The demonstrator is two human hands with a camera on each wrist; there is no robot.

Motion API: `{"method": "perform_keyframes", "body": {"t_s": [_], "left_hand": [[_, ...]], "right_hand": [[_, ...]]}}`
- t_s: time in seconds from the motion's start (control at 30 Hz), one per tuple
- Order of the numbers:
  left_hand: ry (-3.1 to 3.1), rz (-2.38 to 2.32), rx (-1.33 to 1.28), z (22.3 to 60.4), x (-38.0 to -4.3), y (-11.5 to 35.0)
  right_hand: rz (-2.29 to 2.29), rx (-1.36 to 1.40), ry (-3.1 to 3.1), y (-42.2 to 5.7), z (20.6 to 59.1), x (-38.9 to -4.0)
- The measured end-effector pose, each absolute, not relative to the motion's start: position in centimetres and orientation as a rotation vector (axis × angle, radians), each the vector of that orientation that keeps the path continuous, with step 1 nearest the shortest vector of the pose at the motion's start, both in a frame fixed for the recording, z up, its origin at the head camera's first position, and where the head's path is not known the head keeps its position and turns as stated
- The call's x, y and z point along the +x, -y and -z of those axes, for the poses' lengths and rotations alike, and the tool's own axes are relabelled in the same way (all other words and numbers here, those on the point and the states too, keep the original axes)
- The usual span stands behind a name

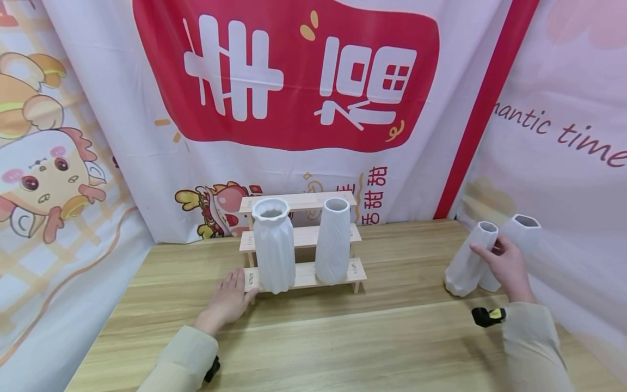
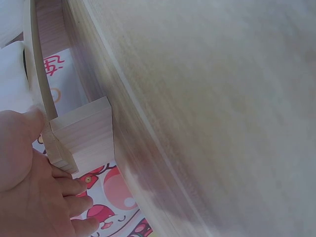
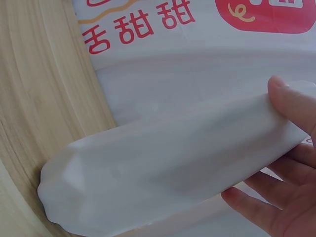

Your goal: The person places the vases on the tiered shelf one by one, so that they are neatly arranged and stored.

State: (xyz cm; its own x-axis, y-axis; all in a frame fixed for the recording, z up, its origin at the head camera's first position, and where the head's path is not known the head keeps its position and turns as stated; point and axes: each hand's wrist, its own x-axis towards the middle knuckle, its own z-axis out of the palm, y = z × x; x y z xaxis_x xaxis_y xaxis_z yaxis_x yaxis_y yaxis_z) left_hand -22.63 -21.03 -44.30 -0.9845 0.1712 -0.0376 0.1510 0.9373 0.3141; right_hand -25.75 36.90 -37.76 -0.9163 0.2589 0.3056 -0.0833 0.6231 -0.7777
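Observation:
In the head view, my left hand rests at the left end of the lowest step of a three-tier wooden display stand. Its thumb lies along the front edge, and the fingers reach past the board's end. Two white vases stand on that step: a fluted vase with a flared, ruffled rim at left, and a slim textured vase at right. Far right, my right hand grips a faceted white vase near its rim, thumb on one side and fingers on the other. Another white vase with an angular mouth stands behind that hand, partly hidden.
The wood-grain table runs beneath everything. A printed cloth with large red and white characters hangs behind the stand. Further cloth sides rise at left and right, the right one close by the angular-mouthed vase.

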Motion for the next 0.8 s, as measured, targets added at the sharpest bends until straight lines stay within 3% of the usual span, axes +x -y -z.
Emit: {"method": "perform_keyframes", "body": {"t_s": [0.33, 0.8], "left_hand": [[-3.021, -0.487, 0.244, 44.3, -22.6, 21.0], [-3.026, -0.485, 0.249, 44.0, -22.4, 20.9]], "right_hand": [[-1.180, -0.162, 2.466, -36.7, 37.2, -25.5], [-1.177, -0.075, 2.447, -34.4, 33.4, -26.4]]}}
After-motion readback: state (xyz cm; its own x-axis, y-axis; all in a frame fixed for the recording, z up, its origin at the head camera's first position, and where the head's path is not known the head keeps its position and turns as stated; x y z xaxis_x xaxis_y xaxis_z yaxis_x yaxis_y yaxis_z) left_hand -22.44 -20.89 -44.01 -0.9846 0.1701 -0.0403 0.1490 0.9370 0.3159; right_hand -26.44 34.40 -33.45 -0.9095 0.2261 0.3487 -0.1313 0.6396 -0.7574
